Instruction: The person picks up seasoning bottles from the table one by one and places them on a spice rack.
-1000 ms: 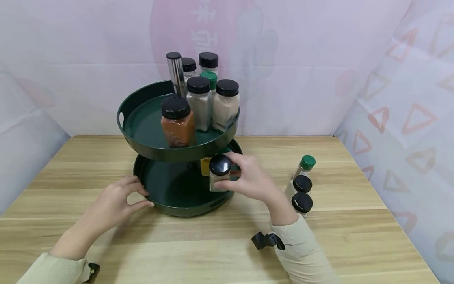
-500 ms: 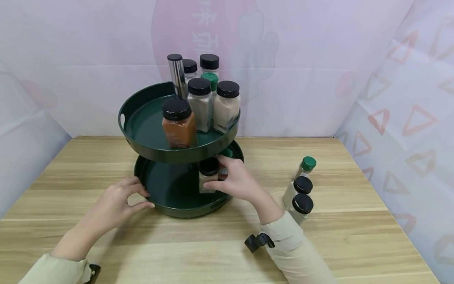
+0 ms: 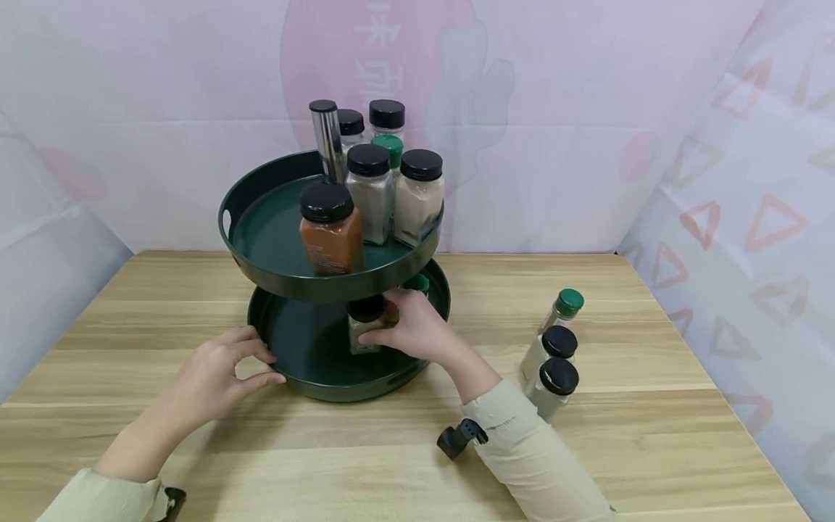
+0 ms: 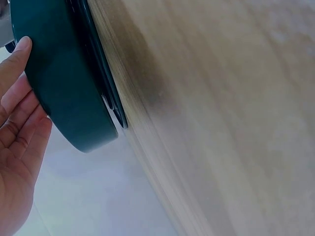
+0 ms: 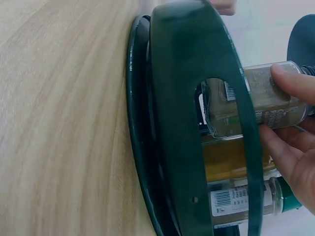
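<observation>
My right hand (image 3: 417, 326) pinches a square glass spice jar (image 3: 362, 338) with a black lid, between thumb and fingers, over the lower tier of a dark green two-tier turntable. In the right wrist view the jar (image 5: 258, 101) holds a brownish-grey powder and shows partly through the handle slot of the tray wall (image 5: 177, 98). My left hand (image 3: 218, 370) holds the rim of the lower tray (image 3: 326, 390) at its front left, thumb and fingertips on the edge. Seen from the left wrist, the fingertips of this hand (image 4: 19, 132) meet the green wall (image 4: 64, 73).
The upper tray (image 3: 274, 225) overhangs the lower one, bearing several jars around a steel post (image 3: 328, 141). A yellow-filled jar (image 5: 224, 160) and a green-capped jar (image 5: 241, 201) stand behind the held jar. Right on the table are a green-capped jar (image 3: 566, 306) and two black-lidded ones (image 3: 553, 384).
My right hand has carried the black-lidded jar leftward and deeper under the upper tray. The left hand stays at the rim.
</observation>
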Demonstrator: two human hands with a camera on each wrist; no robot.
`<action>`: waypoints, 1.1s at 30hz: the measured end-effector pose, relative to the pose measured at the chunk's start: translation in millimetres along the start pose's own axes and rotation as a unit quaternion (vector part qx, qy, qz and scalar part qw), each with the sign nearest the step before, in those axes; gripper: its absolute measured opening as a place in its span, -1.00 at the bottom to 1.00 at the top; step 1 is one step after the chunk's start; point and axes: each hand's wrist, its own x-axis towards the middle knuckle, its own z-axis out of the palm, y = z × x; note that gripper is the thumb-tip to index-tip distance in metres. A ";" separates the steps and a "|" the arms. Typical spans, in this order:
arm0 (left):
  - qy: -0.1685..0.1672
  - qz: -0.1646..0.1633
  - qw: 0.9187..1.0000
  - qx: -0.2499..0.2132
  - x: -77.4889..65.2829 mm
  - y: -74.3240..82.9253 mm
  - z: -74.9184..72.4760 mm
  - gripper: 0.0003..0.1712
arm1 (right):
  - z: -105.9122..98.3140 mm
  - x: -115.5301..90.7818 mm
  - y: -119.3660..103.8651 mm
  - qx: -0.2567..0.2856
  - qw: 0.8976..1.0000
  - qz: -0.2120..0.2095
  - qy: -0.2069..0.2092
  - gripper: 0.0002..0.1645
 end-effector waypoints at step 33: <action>0.017 0.016 1.000 -0.001 1.4 -1.7 2.8 -0.67 | 21.3 10.9 5.2 -0.007 1.000 0.000 -0.009 -0.34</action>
